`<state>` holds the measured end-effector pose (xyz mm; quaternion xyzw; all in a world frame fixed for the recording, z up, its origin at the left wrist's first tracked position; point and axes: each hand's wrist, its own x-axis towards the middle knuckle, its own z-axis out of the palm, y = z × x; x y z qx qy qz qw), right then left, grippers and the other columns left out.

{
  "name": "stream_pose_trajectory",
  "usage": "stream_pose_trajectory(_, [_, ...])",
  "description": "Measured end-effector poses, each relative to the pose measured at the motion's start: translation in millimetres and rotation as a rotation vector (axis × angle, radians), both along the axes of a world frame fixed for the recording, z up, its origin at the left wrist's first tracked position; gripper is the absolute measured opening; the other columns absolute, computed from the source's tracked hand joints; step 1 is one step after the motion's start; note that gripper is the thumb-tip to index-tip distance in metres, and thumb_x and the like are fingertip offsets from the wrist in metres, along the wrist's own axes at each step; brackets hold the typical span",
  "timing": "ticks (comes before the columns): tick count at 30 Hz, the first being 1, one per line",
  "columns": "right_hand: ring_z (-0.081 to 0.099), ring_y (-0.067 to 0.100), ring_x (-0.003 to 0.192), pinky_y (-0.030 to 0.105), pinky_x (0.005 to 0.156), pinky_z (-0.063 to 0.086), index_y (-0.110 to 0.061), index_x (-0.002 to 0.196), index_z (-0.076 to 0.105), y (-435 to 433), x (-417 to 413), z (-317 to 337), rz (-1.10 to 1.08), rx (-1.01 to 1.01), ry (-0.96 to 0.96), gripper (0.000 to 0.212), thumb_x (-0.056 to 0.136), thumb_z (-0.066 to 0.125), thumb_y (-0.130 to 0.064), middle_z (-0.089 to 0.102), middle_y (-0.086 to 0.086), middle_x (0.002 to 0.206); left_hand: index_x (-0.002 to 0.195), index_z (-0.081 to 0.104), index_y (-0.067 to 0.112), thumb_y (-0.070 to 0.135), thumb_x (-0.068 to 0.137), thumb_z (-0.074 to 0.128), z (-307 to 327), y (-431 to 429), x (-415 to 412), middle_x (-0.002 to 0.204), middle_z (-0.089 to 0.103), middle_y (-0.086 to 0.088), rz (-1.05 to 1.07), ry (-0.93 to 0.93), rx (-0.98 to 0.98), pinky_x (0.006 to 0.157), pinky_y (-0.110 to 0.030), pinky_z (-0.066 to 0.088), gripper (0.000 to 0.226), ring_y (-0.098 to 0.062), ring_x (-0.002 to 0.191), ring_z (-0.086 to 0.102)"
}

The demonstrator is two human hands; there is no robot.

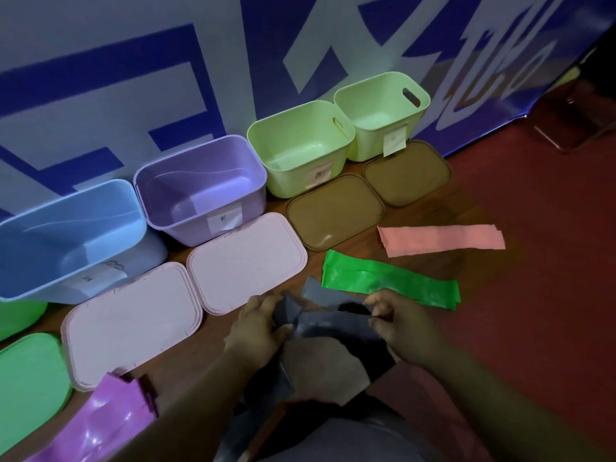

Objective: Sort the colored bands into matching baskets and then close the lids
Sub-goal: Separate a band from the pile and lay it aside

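From left grip [256,325] to right grip [403,325] stretches band [330,323].

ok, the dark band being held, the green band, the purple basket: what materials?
Dark grey band: thin rubber or latex, probably; matte, folds limply. Green band: likely the same sheet, glossier, creased. Purple basket: rigid moulded plastic, smooth satin walls.

White banner [100,35] with blue lettering, dark red floor [533,211], dim light

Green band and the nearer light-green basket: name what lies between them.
A brown lid lies flat between the green band and that basket, in the head view.
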<state>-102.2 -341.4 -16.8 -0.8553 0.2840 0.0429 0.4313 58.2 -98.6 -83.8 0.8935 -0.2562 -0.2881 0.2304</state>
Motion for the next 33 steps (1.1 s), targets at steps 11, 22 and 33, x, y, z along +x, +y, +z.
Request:
stream_pose_trajectory(11, [0.060,-0.002,0.066,0.023,0.066,0.043,-0.031,0.084,0.064,-34.0,-2.9,-11.6,-0.099,0.105,0.090,0.029,0.079,0.069,-0.003,0.067,-0.011,0.072,0.090,0.059,0.035,0.006,0.081,0.071,6.4,-32.9,-2.2,0.077,0.070,0.017,0.219,0.158,-0.149,0.077,-0.028,0.050,0.033,-0.002,0.075,0.067])
stream_pose_trajectory(22, [0.061,0.013,0.080,0.018,0.062,0.040,-0.027,0.084,0.066,-65.6,-29.0,-28.9,-0.152,0.040,0.215,0.029,0.076,0.068,0.000,0.065,-0.013,0.082,0.089,0.065,0.039,0.034,0.067,0.077,40.8,-44.7,23.1,0.080,0.071,0.022,0.059,0.121,-0.167,0.073,-0.011,0.049,0.025,0.007,0.078,0.066])
stream_pose_trajectory(33, [0.057,0.032,0.089,0.041,0.078,0.051,-0.016,0.101,0.066,-29.9,-15.8,-44.7,-0.034,-0.377,0.078,0.042,0.060,0.069,-0.021,0.062,0.007,0.097,0.118,0.058,0.042,0.021,0.081,0.077,29.1,10.0,3.6,0.104,0.065,0.033,0.175,0.197,-0.077,0.083,-0.012,0.049,0.047,0.010,0.094,0.064])
